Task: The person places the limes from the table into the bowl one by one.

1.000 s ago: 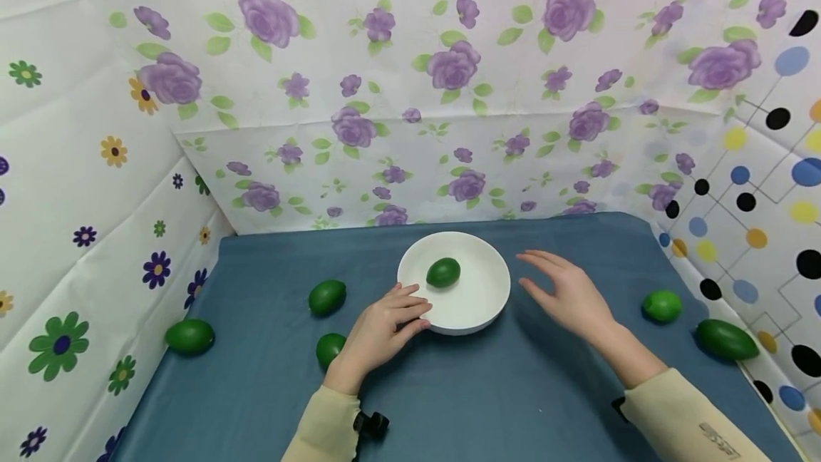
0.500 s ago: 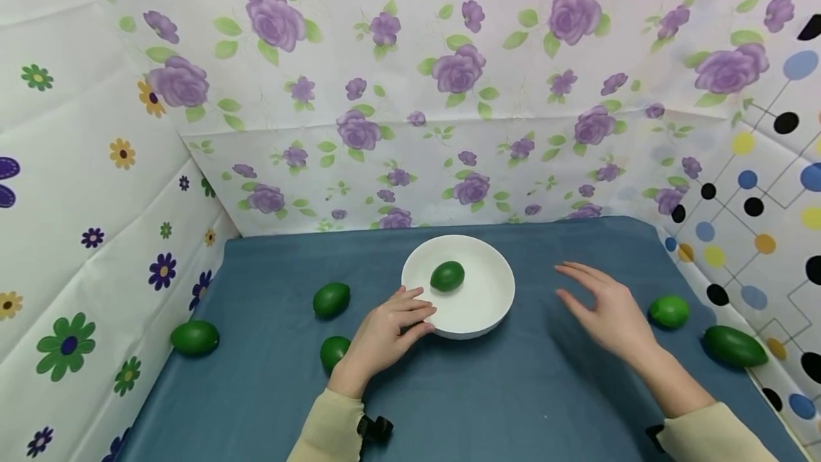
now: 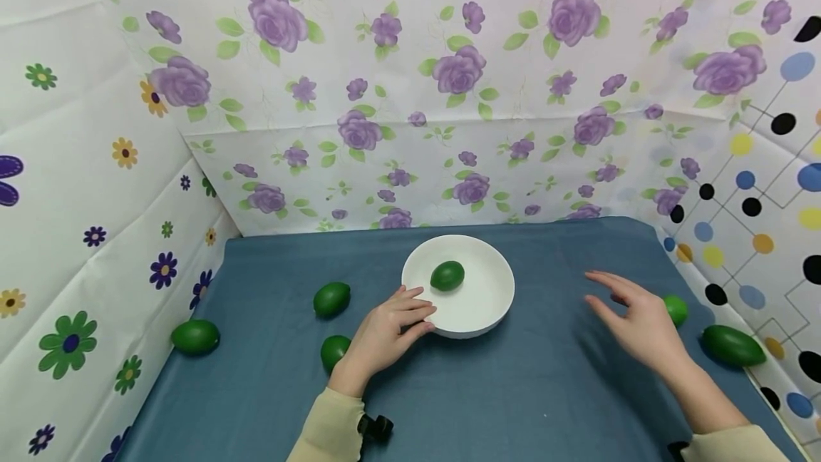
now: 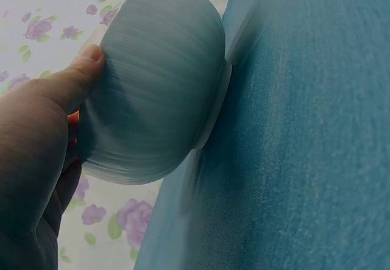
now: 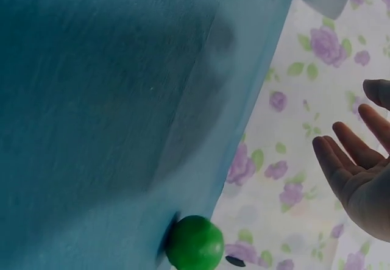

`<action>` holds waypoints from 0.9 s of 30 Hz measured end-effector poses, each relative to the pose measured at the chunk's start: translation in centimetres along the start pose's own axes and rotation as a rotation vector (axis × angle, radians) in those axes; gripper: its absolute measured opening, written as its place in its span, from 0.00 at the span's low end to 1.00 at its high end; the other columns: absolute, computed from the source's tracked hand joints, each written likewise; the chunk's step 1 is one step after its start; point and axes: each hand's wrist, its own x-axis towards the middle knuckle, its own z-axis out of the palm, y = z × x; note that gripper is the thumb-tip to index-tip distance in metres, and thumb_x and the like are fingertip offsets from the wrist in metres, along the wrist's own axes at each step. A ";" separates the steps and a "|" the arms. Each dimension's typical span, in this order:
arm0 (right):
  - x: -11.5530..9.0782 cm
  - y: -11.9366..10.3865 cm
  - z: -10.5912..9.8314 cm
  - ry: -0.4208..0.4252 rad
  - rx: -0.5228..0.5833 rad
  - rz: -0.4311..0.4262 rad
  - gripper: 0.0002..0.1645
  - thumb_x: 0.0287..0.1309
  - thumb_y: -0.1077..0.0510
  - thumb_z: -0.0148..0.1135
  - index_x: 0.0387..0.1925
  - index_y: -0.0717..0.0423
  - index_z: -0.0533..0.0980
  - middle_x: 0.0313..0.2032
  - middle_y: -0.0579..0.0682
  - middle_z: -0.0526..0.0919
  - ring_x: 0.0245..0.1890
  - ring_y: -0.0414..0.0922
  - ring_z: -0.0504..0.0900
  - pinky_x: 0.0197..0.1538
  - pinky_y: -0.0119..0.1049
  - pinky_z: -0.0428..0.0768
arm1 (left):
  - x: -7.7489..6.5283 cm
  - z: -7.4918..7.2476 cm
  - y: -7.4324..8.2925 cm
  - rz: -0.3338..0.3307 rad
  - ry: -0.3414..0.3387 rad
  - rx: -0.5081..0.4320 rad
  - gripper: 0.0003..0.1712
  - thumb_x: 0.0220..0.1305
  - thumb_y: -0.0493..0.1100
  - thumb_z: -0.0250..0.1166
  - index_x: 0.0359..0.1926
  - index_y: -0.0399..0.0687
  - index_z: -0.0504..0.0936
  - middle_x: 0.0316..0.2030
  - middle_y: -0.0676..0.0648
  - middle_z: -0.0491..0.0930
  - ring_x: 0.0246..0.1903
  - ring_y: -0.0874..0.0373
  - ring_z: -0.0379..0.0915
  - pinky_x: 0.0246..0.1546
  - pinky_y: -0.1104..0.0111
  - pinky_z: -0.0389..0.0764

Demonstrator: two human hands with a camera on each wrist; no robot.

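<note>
My left hand (image 3: 383, 330) holds the near-left rim of a white bowl (image 3: 479, 301), fingers over the edge and thumb against the outer wall, as the left wrist view shows. Inside the bowl lies a dark green oval fruit (image 3: 447, 276). To the right, my right hand (image 3: 644, 323) hovers over the cloth with relaxed, spread fingers and nothing in it. A bright green, lime-like fruit (image 3: 676, 310) is partly hidden behind that hand; in the right wrist view this lime-like fruit (image 5: 195, 244) sits apart from the fingers.
Left of the bowl lie two dark green fruits, a farther one (image 3: 331, 300) and a nearer one (image 3: 335, 353) partly behind my left wrist. Another green fruit (image 3: 195, 338) is by the left wall, and a longer one (image 3: 733, 346) by the right. Patterned cloth walls enclose the blue tablecloth (image 3: 487, 405).
My right hand has moved right, away from the bowl, and now partly covers the bright green fruit. My left hand stays on the bowl's rim. The head view has shifted slightly.
</note>
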 end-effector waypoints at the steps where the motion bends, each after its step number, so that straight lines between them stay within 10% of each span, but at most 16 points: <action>1: -0.1 0.0 -0.2 -0.007 0.008 0.017 0.26 0.75 0.50 0.69 0.70 0.50 0.80 0.66 0.62 0.81 0.53 0.63 0.87 0.49 0.63 0.87 | 0.0 0.0 0.0 -0.001 -0.001 0.001 0.20 0.72 0.47 0.74 0.58 0.41 0.90 0.55 0.45 0.89 0.69 0.44 0.75 0.79 0.52 0.64; 18: -1.4 2.1 -2.0 -0.069 0.026 0.160 0.31 0.76 0.41 0.66 0.72 0.50 0.79 0.66 0.70 0.79 0.53 0.71 0.86 0.48 0.67 0.87 | 0.0 0.1 0.0 -0.004 -0.001 0.009 0.20 0.72 0.46 0.73 0.58 0.41 0.91 0.55 0.45 0.89 0.69 0.45 0.75 0.80 0.54 0.62; 27: -1.4 3.9 -2.7 -0.103 -0.033 0.248 0.37 0.77 0.36 0.62 0.76 0.51 0.74 0.53 0.69 0.84 0.28 0.55 0.85 0.20 0.40 0.76 | 0.0 0.0 0.1 -0.010 -0.008 0.008 0.20 0.72 0.47 0.73 0.58 0.42 0.91 0.55 0.46 0.89 0.70 0.47 0.75 0.80 0.56 0.62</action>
